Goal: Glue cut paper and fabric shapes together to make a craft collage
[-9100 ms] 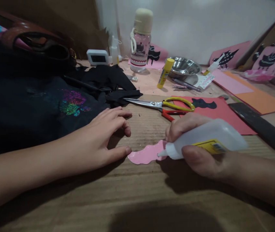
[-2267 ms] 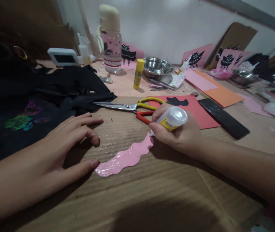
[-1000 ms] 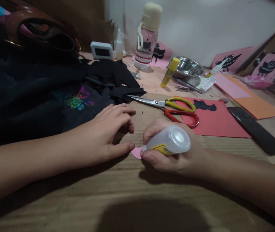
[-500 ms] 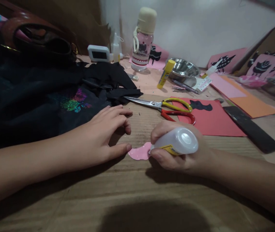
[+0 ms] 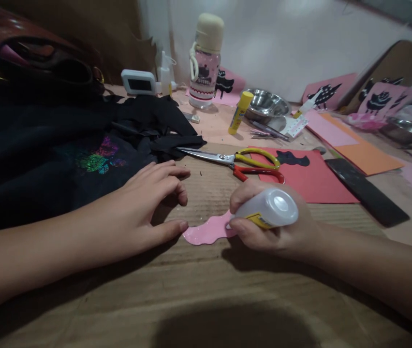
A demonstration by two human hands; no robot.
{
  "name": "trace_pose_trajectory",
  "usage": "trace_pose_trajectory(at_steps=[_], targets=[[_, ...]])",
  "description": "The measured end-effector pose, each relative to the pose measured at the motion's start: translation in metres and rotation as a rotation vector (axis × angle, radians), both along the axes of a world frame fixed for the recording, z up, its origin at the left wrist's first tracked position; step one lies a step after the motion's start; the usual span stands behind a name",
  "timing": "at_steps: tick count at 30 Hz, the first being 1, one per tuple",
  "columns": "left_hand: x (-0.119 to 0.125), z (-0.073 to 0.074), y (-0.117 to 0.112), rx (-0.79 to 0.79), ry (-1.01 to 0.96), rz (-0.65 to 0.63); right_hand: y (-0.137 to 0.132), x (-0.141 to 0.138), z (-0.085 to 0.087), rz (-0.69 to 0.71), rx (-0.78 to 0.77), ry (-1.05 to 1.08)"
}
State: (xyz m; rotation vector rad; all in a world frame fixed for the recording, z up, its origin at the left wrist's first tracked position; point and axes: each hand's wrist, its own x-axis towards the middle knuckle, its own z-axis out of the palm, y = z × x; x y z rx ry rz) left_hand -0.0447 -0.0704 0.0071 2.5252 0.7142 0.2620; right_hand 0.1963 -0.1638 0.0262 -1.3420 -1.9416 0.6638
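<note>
A wavy-edged pink paper cutout (image 5: 208,231) lies on the brown cardboard (image 5: 126,295), with small shiny wet spots on it. My left hand (image 5: 158,198) rests at its left, fingers apart, the thumb tip touching the cutout's left end. In my right hand (image 5: 260,232) is a translucent glue bottle (image 5: 264,210) with a yellow label, tilted so its base faces me. Its nozzle points down at the right part of the cutout; the fingers hide the tip. Beyond the hands lie scissors (image 5: 224,158) with one yellow and one red handle.
Red paper (image 5: 307,186) with a black cutout (image 5: 293,158) lies behind my right hand, beside a dark flat bar (image 5: 367,191). Farther back stand a glue stick (image 5: 240,113), a metal bowl (image 5: 267,106) and a drink bottle (image 5: 206,63). Black cloth (image 5: 46,145) covers the left.
My right hand has moved the glue bottle rightward along the pink cutout, so more of the cutout shows. My left hand stays at its left end. The whole view has shifted slightly.
</note>
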Motion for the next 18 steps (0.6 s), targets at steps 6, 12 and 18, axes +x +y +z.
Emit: trace_pose_trajectory(at_steps=[6, 12, 18], targets=[[0.001, -0.001, -0.001, -0.005, -0.011, 0.0, -0.002, 0.007, 0.001, -0.043, 0.049, 0.008], [0.001, -0.001, 0.0, -0.002, -0.017, 0.007, -0.001, 0.016, 0.003, -0.049, 0.129, 0.01], [0.002, -0.001, 0.001, 0.004, -0.04, 0.002, -0.008, 0.018, -0.001, -0.046, 0.242, 0.235]])
